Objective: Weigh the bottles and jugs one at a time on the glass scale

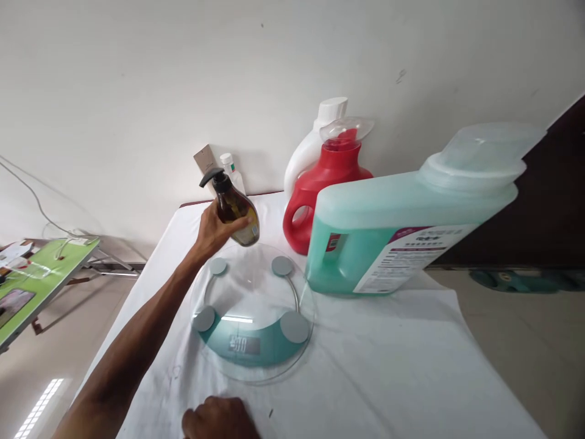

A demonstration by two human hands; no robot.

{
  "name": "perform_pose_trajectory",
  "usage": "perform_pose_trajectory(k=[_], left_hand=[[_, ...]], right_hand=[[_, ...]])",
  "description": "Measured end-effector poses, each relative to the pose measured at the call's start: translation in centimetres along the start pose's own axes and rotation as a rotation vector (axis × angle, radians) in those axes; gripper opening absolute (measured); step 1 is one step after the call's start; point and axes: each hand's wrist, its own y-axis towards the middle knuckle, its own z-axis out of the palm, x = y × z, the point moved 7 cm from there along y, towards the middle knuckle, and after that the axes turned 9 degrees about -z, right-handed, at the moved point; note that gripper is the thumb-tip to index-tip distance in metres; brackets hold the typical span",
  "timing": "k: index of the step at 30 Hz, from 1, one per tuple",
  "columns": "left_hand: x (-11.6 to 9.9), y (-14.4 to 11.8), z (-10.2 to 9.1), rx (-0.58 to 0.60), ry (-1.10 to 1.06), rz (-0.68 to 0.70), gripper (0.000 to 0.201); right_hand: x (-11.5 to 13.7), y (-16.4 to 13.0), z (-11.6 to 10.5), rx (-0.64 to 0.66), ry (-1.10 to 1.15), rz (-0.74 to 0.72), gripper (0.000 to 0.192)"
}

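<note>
My left hand is wrapped round a dark brown pump bottle with a black pump head. The bottle tilts, its base at the far edge of a round glass scale; I cannot tell if they touch. The scale has grey round pads, a teal band and a lit display with digits too blurred to read. My right hand is closed in a fist at the bottom edge, in front of the scale, partly cut off by the frame; nothing shows in it.
Right of the scale stands a large jug of green liquid, with a red jug and a white jug behind. A small white-capped bottle and a brown box stand by the wall. A green table is at left.
</note>
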Motion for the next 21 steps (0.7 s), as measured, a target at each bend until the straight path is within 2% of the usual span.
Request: perform_pose_trajectory(k=[2,4,8,13,18,21], left_hand=[[0.2,-3.3,-0.9,0.048,-0.008,-0.05,0.046],[0.8,-6.1,-1.2,0.099,-0.022,-0.102,0.045],[1.4,-9.8,-1.3,0.185,-0.068,-0.122,0.043],[1.2,-11.4,-1.4,0.212,-0.075,-0.097,0.041],[1.4,-11.9,-1.5,0.235,-0.093,-0.073,0.048],[2.0,-11.7,-2.4,0.25,-0.114,-0.045,0.055]], right_hand=[[-0.1,-0.1,0.1,-0.014,-0.036,-0.017,0.021],[0.1,-0.8,-0.8,-0.06,-0.082,-0.058,0.017],[1.0,-2.4,-3.3,-0.116,-0.123,-0.09,0.016],[1.9,-2.8,-5.0,-0.103,-0.131,-0.081,0.015],[2.1,-2.8,-5.0,-0.067,-0.141,-0.052,0.018],[2.1,-2.9,-5.1,-0.063,-0.129,-0.023,0.018]])
